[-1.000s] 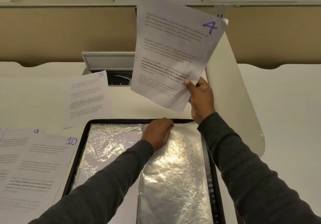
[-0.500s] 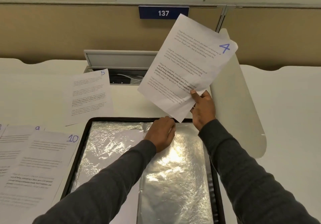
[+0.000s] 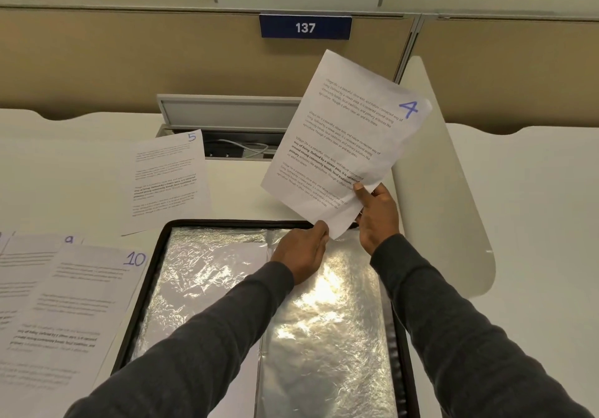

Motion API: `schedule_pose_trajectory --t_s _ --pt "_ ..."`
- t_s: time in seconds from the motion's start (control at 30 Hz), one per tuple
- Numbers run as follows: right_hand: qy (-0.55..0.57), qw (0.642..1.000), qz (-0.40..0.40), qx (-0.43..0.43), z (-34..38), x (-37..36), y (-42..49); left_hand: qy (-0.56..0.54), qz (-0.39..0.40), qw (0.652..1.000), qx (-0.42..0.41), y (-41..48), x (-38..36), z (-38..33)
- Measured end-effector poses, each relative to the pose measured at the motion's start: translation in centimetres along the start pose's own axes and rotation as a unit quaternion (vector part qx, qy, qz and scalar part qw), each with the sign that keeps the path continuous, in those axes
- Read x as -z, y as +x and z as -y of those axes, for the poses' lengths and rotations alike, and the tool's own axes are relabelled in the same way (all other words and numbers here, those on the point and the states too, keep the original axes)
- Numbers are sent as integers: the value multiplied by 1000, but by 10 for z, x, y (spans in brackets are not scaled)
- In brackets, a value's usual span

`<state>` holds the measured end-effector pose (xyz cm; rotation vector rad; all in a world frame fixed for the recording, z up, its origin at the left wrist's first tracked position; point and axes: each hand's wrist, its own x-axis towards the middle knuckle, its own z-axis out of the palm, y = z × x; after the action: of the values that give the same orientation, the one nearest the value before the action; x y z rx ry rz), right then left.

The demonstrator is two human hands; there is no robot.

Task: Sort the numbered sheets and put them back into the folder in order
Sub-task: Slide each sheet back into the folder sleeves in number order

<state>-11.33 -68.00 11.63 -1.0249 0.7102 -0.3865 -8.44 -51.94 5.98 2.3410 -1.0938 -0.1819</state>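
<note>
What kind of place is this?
Probably an office cubicle: a tan partition wall carries a number plate reading 137, and the white desk has a cable hatch open at the back.

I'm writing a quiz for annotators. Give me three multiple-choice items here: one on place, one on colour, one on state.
1. Where does sheet 5 lie? A on the floor; B on the desk, left of sheet 4; C on a chair.
2. What colour is the 137 plate? A red; B green; C blue.
3. How is sheet 4? A held up by the right hand; B flat on the desk; C crumpled into a ball.
Answers: 1 B, it lies flat there; 2 C, white digits on blue; 3 A, the thumb pinches its lower edge.
</note>
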Motion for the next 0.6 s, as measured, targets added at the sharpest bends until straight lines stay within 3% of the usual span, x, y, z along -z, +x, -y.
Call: schedule_pose_trajectory --t_s 0.3,0.6 --pt "-5 1000 -13 9 0 9 13 26 -34 997 -60 5 2 -6" --pt "-23 1000 7 12 6 8 15 14 -67 996 -50 13 0 -14"
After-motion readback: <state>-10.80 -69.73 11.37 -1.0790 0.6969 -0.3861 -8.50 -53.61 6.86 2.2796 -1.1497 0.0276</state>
